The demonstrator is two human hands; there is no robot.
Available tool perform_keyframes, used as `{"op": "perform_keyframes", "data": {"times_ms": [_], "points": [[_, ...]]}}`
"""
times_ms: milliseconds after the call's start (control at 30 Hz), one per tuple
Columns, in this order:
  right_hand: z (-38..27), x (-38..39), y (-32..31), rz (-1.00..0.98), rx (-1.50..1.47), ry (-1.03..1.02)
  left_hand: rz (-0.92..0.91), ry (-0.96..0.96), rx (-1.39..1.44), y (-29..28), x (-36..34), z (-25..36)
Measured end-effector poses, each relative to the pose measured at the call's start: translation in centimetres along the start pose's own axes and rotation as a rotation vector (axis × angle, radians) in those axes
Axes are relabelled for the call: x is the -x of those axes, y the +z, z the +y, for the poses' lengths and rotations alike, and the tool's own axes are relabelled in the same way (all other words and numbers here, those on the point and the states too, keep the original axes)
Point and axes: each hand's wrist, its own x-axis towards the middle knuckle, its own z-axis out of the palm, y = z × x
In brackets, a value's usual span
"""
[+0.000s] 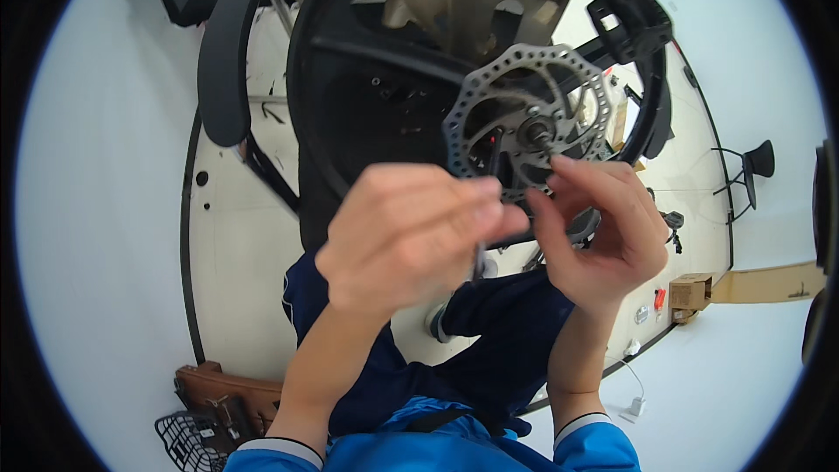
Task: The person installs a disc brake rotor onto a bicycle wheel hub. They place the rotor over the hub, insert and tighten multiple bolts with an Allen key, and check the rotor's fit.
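A black wheel [308, 105] with spokes lies in front of me, and a silver disc brake rotor [465, 105] with a scalloped, drilled edge is mounted at its hub. A threaded axle [539, 133] sticks out of the hub. My left hand [411, 240], blurred by motion, is closed at the rotor's near left edge; what its fingers pinch is hidden. A slim dark rod [496, 153] shows just above those fingertips, across the rotor. Beside the axle is my right hand [603, 232], its fingers curled and the thumb apart from the forefinger, whose tip is close to the axle's end.
Black seat-like padded parts [229, 61] stand at the left of the wheel. A black clamp-like part [631, 22] sits at the wheel's far right rim. Cardboard boxes [690, 291] and a black chair [759, 159] are farther right. A black wire basket [185, 441] is at lower left.
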Motion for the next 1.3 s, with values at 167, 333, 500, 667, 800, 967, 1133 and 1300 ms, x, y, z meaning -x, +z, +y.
{"op": "perform_keyframes", "data": {"times_ms": [167,333,500,667,800,967,1133,1300], "points": [[1.8,-1.7,0.8,0.102,0.095,-0.207,-0.085,0.091,-0.034,3.4,-1.9,-0.4],[3.2,-0.5,1.4,0.213,0.097,-0.103,-0.070,0.063,-0.045,5.3,-1.3,-0.5],[2.8,0.2,1.7,0.223,0.068,-0.094,-0.055,0.016,-0.067,5.1,-1.0,0.3],[3.0,0.5,2.1,0.244,0.099,-0.128,-0.065,-0.012,-0.033,4.7,-0.7,0.2],[3.1,0.5,2.1,0.242,0.094,-0.112,-0.072,-0.058,-0.008,4.7,-0.7,0.3],[2.8,0.3,1.9,0.188,0.140,-0.100,-0.107,-0.075,0.030,5.1,-1.1,0.6],[3.1,0.0,1.8,0.182,0.076,-0.115,-0.128,-0.075,0.059,4.4,-1.5,0.5],[3.8,0.6,3.1,0.313,0.068,-0.104,0.036,-0.076,0.059,5.2,-1.1,-0.1]]}}
